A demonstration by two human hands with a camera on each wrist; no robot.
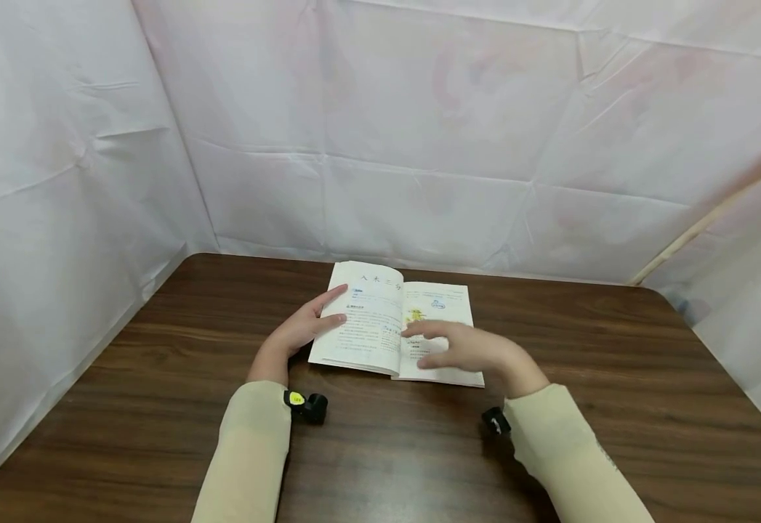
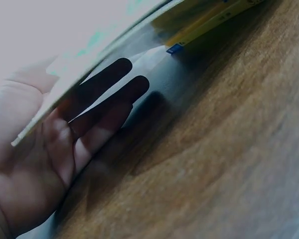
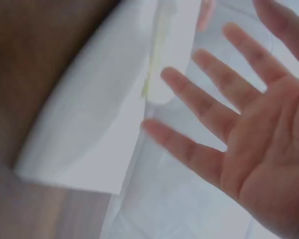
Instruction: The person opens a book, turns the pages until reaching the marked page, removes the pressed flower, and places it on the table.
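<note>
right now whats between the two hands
The open book: the left hand holds its left edge, thumb on the page, and the right hand is spread over the right page. The head view shows it.

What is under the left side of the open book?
The left hand's fingers lie under the book, thumb on top, above the wooden table. Anything deeper under the pages is covered.
</note>
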